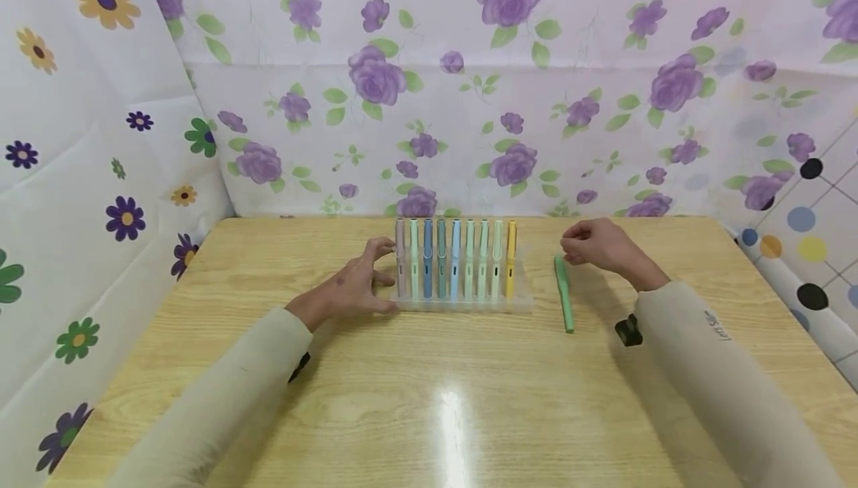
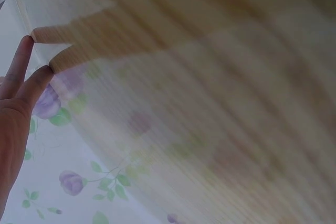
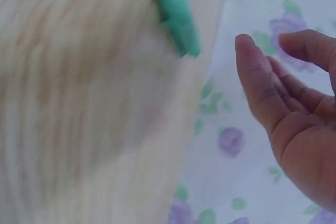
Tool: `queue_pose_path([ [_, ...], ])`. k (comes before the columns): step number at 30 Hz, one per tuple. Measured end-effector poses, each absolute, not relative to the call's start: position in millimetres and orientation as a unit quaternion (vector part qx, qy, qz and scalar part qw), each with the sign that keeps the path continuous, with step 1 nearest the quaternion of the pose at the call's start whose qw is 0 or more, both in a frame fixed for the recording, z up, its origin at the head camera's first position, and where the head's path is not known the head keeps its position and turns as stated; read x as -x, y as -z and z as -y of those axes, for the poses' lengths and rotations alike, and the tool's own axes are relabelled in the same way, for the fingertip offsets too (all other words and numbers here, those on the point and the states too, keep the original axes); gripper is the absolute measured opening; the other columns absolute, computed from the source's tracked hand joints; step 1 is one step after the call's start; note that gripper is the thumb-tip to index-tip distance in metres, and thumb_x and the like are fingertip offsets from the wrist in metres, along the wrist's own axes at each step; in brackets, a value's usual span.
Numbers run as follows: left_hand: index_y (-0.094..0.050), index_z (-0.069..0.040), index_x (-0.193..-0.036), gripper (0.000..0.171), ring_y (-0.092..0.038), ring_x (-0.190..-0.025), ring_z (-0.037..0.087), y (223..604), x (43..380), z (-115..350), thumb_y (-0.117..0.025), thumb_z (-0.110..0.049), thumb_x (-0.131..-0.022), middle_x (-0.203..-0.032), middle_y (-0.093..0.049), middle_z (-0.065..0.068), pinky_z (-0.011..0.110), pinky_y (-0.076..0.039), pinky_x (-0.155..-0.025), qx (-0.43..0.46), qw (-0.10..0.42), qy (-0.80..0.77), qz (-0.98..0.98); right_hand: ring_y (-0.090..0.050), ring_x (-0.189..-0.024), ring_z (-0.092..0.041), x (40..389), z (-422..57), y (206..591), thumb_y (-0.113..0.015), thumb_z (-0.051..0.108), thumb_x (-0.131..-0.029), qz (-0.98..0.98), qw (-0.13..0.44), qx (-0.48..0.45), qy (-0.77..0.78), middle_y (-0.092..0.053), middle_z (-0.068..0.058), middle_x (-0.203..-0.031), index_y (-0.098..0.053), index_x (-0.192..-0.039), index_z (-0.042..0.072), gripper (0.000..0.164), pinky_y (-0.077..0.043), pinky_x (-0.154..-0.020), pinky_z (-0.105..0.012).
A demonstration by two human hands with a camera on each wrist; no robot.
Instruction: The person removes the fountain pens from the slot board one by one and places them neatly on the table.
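Observation:
A clear plastic pen stand [image 1: 462, 306] holds a row of upright capped pens, from a mauve pen [image 1: 401, 257] at the left end to a yellow pen [image 1: 512, 258] at the right end. Blue and green ones stand between them. My left hand [image 1: 351, 283] is spread at the stand's left end, its fingertips at the side; the left wrist view shows two nearly straight fingers [image 2: 20, 69]. To the right of the stand, a green pen [image 1: 564, 296] lies on the table. My right hand [image 1: 599, 246] hovers by that pen's far end, fingers loosely bent, thumb and index apart, holding nothing.
The wooden table [image 1: 375, 398] runs back to a wall covering [image 1: 442, 138] with purple flowers. A flowered sheet [image 1: 87, 175] hangs at the left, and a dotted one [image 1: 804, 249] at the right. Dark wrist devices show under both sleeves.

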State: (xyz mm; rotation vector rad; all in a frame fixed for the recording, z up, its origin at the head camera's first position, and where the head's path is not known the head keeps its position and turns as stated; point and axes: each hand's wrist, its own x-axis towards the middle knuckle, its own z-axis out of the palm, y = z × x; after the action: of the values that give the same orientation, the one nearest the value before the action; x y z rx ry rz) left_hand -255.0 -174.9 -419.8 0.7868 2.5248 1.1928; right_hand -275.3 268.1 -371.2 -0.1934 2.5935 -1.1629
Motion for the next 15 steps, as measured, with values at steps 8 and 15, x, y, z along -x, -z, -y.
queue_pose_path([
  [8, -0.016, -0.017, -0.145, 0.097, -0.063, -0.116, 0.035, 418.9, 253.2, 174.2, -0.087, -0.011, -0.079, -0.160, -0.021, 0.025, 0.060, -0.038, -0.106, -0.273, 0.114, -0.416, -0.860, -0.066, -0.106, -0.039, 268.0, -240.1, 350.2, -0.055, 0.019, -0.105, -0.888, 0.104, 0.139, 0.425, -0.065, -0.024, -0.115, -0.055, -0.128, -0.010, 0.037, -0.055, -0.089, -0.043],
  [15, -0.015, -0.017, -0.145, 0.097, -0.064, -0.116, 0.033, 420.9, 252.8, 173.6, -0.087, -0.012, -0.079, -0.160, -0.023, 0.023, 0.056, -0.043, -0.102, -0.274, 0.111, -0.415, -0.861, -0.066, -0.106, -0.029, 267.9, -223.4, 342.0, -0.059, 0.028, -0.103, -0.895, 0.063, 0.161, 0.411, -0.067, -0.016, -0.119, -0.058, -0.133, 0.001, 0.041, -0.053, -0.091, -0.044],
])
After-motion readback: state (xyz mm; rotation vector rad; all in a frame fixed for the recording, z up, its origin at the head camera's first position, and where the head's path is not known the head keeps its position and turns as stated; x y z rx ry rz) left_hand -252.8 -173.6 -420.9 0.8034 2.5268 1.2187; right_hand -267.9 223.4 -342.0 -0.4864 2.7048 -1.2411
